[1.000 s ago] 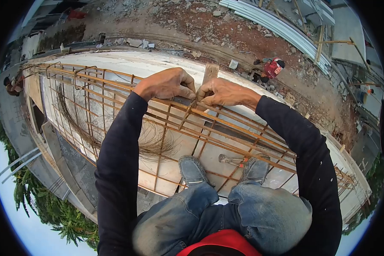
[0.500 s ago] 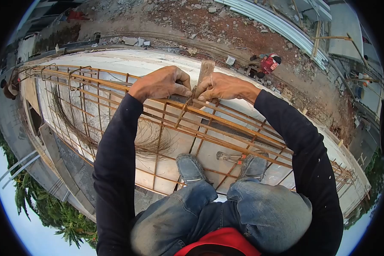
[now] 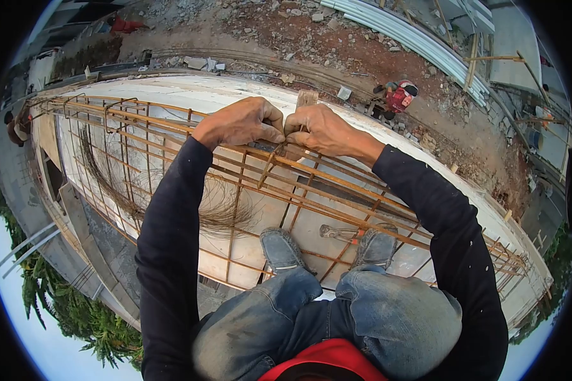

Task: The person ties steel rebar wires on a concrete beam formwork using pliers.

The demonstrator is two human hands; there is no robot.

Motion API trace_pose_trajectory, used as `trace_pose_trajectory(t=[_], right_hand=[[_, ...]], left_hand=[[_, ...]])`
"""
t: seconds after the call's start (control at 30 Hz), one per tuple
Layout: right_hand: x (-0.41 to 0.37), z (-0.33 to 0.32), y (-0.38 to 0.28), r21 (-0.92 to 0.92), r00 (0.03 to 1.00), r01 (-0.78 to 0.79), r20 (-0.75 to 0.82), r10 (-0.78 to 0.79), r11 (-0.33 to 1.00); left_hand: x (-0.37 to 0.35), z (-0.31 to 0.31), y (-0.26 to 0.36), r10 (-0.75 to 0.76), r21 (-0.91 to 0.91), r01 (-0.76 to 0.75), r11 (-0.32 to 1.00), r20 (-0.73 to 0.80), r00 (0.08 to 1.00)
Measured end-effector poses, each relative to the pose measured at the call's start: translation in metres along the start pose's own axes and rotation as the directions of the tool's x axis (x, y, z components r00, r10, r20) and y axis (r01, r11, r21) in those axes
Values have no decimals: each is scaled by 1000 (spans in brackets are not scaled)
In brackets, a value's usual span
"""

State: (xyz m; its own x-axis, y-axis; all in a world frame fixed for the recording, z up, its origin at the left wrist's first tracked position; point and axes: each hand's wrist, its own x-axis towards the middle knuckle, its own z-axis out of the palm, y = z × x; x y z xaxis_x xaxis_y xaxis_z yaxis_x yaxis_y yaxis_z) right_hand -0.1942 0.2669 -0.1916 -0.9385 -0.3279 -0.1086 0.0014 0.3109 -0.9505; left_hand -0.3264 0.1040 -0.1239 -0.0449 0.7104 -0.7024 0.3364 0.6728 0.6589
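Everything's happening at the top bar of the rusty rebar cage, right where a cross tie comes up to meet it. The left hand is balled up over that bar, fingers curled tight around it with the thumb pressed in. The right hand is butted up against it, knuckle to knuckle, fingertips pinched together on the same joint. Whatever's between them is too small to make out.

Just past the fingers, a wooden stake pokes up behind the knuckles. Below the fingers and towards the left wrist, a loose bundle of thin wire sags through the cage. Further down from the fingers, under the bars, the person's two shoes stand on the pale concrete slab. A metal hand tool with a bit of red on the handle lies on the slab between the shoes, closer to the right one.

Well beyond the fingers it's a long drop to the dirt yard. A person in red is crouched in the rubble down there, and a stack of pale corrugated sheets lies further off. Another person is at the far left end of the cage.
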Motion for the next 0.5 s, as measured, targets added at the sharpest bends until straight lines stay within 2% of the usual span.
trace_pose_trajectory(t=[0.03,0.07,0.13,0.17,0.23,0.27,0.33,0.37,0.5], right_hand=[[2,-7,-8,73,987,-126,107,118,989],[3,-9,-9,73,987,-126,107,118,989],[6,-15,-8,-94,958,-198,192,213,976],[4,-13,-5,-93,958,-199,190,213,976],[-1,-9,3,71,959,-177,236,156,982],[-2,-4,7,72,959,-178,237,157,981],[-5,7,12,-61,981,-90,165,99,994],[-4,13,17,-66,993,-47,107,54,997],[-1,1,6,-6,998,23,61,-22,1000]], left_hand=[[0,-1,4,-40,9,40,999,4,999],[0,0,2,-39,9,39,999,5,999],[-1,1,-1,-4,-27,3,1000,-17,1000],[-1,1,-3,-4,-26,3,1000,-16,1000],[0,0,-2,-14,-5,14,1000,-8,1000],[0,0,-2,-14,-6,14,1000,-6,1000],[-1,1,-2,-25,-29,25,999,-10,1000],[-1,2,-2,-27,-30,27,999,-9,1000],[-3,1,-1,-37,-60,36,998,-21,999]])
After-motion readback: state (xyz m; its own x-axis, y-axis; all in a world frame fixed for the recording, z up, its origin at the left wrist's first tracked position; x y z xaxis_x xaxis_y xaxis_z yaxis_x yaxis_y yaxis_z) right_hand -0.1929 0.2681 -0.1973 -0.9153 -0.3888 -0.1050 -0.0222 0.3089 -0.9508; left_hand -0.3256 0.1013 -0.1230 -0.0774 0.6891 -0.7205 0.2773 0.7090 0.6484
